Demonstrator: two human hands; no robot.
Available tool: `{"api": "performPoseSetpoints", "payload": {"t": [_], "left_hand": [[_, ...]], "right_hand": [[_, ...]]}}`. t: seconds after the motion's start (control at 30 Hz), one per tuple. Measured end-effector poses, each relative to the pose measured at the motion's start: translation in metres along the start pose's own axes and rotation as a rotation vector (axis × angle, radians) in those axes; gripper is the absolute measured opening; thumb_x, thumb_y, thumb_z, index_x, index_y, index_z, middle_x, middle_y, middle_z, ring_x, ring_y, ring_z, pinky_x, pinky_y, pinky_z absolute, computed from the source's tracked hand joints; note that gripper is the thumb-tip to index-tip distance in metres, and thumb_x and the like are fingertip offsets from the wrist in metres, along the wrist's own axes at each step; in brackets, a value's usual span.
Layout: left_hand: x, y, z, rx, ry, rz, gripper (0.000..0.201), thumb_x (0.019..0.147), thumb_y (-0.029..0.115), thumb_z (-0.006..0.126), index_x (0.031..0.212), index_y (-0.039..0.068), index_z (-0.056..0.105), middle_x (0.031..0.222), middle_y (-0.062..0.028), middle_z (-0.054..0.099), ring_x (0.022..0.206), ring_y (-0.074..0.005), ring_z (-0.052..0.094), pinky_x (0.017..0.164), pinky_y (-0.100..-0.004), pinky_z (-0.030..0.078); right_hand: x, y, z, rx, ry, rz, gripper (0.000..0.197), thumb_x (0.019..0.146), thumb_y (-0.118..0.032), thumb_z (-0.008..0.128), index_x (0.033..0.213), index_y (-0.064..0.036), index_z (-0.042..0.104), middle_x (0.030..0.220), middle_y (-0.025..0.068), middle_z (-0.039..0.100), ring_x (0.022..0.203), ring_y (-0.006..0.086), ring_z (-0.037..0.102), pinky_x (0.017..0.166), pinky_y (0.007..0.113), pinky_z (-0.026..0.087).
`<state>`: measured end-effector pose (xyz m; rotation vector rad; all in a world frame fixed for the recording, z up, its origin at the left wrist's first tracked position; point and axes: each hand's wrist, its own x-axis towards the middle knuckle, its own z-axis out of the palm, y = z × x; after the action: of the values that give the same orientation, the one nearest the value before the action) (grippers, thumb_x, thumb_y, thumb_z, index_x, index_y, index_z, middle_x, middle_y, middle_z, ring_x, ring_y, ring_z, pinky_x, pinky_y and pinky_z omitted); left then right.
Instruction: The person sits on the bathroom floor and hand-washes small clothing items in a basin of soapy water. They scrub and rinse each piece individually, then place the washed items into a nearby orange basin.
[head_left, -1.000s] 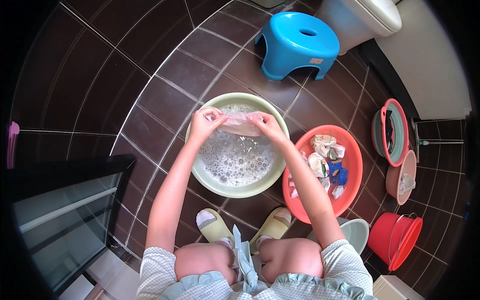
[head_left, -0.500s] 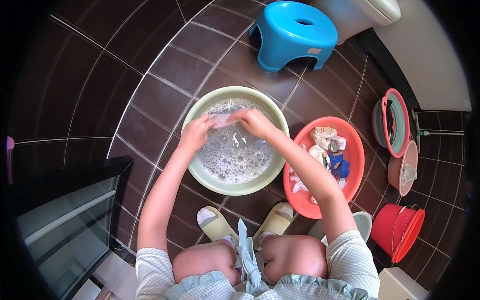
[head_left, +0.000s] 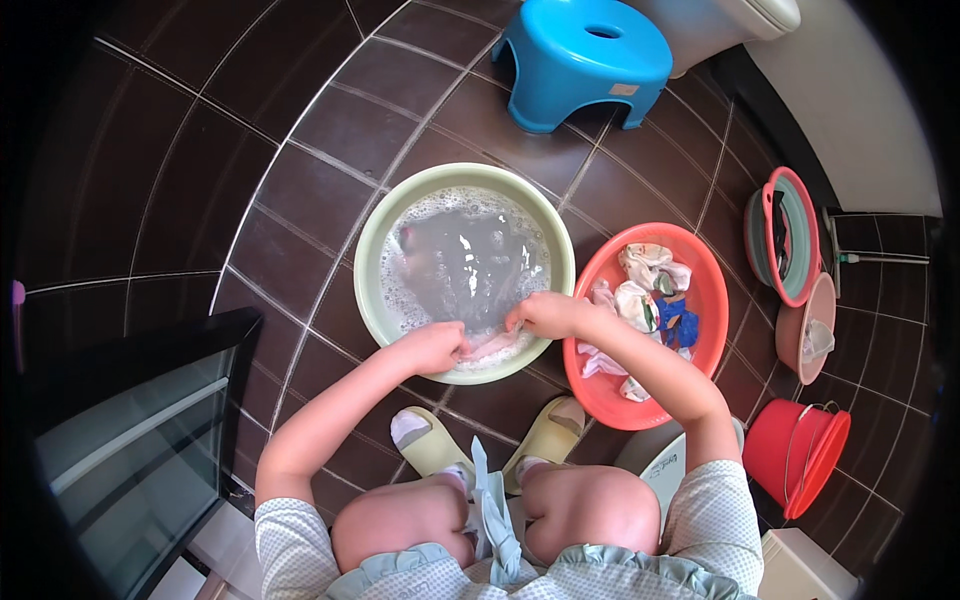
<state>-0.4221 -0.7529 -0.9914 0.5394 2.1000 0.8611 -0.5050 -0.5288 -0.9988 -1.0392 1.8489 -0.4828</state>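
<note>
Pale green basin (head_left: 365,265), right in front of the person, and here is where all the action sits: soapy water (head_left: 475,255) inside, foam ringing the wall, a greyish patch open in the middle. Both hands are at the near side of it. Left hand (head_left: 438,348), fingers closed on one end of a pale pink cloth (head_left: 491,348); right hand (head_left: 548,315), fingers pinched on the other end, a little farther to the right. So the cloth spans the gap between them, low over the foam by the near rim, and how much of it is under water I cannot tell. How far along? One piece is in mid-handling, wet work under way, this cloth not yet put down. Over to the right, a coral basin (head_left: 722,310) holds a loose heap of crumpled clothes (head_left: 640,305), white, patterned and bright blue, with the right forearm crossing above its near part. Handled already or waiting their turn? Nothing shows which, so the count left stays open. Whether anything more lies beneath the suds is hidden too. Far off stands a blue stool (head_left: 590,55), and a red bucket (head_left: 785,455) sits at the near right, both well apart from the hands.
</note>
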Motion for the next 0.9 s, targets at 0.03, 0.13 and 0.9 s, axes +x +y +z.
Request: {"api": "performPoseSetpoints", "payload": {"t": [0.03, 0.13, 0.9], "left_hand": [[0.001, 0.001, 0.003, -0.021, -0.019, 0.009, 0.024, 0.068, 0.002, 0.052, 0.087, 0.006, 0.065, 0.091, -0.0124, 0.058, 0.089, -0.0278, 0.056, 0.079, -0.0350, 0.045], [0.003, -0.001, 0.003, -0.045, -0.103, -0.045, 0.015, 0.073, 0.012, 0.053, 0.082, 0.005, 0.063, 0.082, -0.0085, 0.058, 0.082, -0.0239, 0.058, 0.072, -0.0333, 0.044], [0.067, 0.042, 0.012, -1.291, 0.989, -0.353, 0.036, 0.088, 0.041, 0.044, 0.076, 0.008, 0.052, 0.063, -0.0004, 0.049, 0.063, -0.0089, 0.051, 0.059, -0.0256, 0.044]], "right_hand": [[-0.002, 0.000, 0.003, -0.024, 0.005, -0.013, 0.030, 0.071, -0.003, 0.047, 0.096, -0.0113, 0.061, 0.086, 0.0131, 0.062, 0.082, 0.0313, 0.058, 0.073, 0.039, 0.045], [-0.004, -0.005, 0.004, -0.042, -0.023, -0.006, 0.031, 0.074, -0.006, 0.047, 0.101, -0.0116, 0.060, 0.085, 0.0135, 0.062, 0.081, 0.0310, 0.058, 0.073, 0.038, 0.044], [0.057, -0.071, 0.008, 0.590, 1.207, 0.255, 0.026, 0.082, -0.023, 0.055, 0.072, 0.0007, 0.057, 0.056, 0.0188, 0.051, 0.045, 0.0315, 0.043, 0.046, 0.033, 0.039]]}}
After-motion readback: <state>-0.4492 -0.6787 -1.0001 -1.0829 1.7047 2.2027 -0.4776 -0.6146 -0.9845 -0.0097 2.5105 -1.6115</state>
